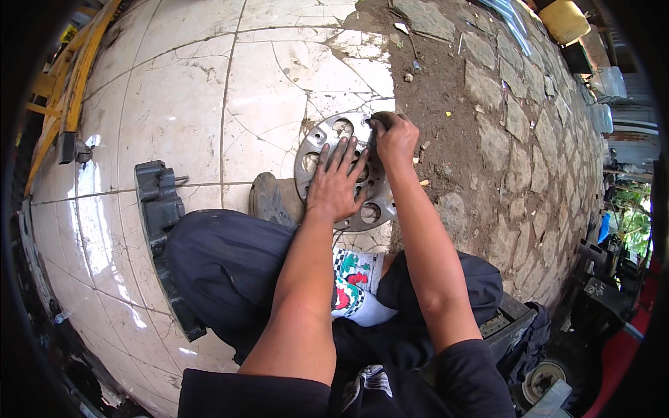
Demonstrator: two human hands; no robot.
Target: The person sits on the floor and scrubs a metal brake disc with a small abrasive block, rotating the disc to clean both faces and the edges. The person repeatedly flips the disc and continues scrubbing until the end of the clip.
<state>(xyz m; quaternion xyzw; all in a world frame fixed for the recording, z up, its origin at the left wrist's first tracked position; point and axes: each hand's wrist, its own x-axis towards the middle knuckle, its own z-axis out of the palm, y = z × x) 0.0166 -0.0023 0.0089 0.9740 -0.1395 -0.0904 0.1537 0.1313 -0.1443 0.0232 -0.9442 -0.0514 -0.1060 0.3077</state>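
Observation:
A round grey metal plate (381,189) with several large round cut-outs and small bolt holes lies in front of me, over the cracked tile edge. My left hand (333,187) rests on it, palm down and fingers spread across its middle. At the far right rim, my right hand (397,144) is closed, its fingers bent down by a bolt hole. Whatever sits in that grip is hidden by the fingers. A dark shoe (267,200) shows just left of the plate, below its rim.
White tiles (174,90) cover the left side; dirt and flat paving stones (516,115) lie to the right. A black cast metal part (159,198) stands beside my left knee. Yellow metal framework (75,83) is at far left, a wheel (543,378) at lower right.

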